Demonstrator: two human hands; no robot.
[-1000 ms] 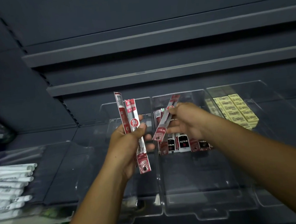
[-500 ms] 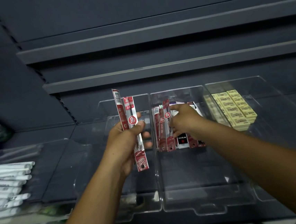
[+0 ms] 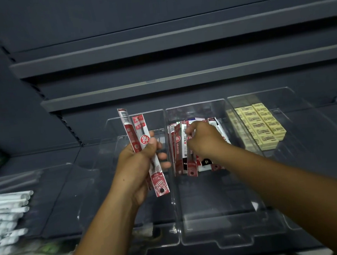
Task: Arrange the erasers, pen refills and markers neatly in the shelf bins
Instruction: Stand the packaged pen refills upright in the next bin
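My left hand [image 3: 140, 165] grips two red-and-white pen refill packets [image 3: 142, 142] upright over the left clear bin [image 3: 116, 194]. In the middle clear bin [image 3: 219, 215] a row of refill packets [image 3: 181, 152] lies side by side at the back. My right hand [image 3: 204, 140] rests on that row, fingers curled onto a red packet [image 3: 192, 162]; whether it pinches the packet is unclear. Yellow erasers [image 3: 262, 126] are stacked in the right bin [image 3: 302, 155]. White markers [image 3: 5, 215] lie in a tray at the far left.
Dark grey shelf boards [image 3: 176, 44] run above the bins. The front halves of the left and middle bins show only their dark floor. Some blurred items [image 3: 147, 232] lie under the bins' front edge.
My right hand carried a red refill packet down from the air into the middle bin and now rests on the row there. My left hand has kept its two packets nearly still.
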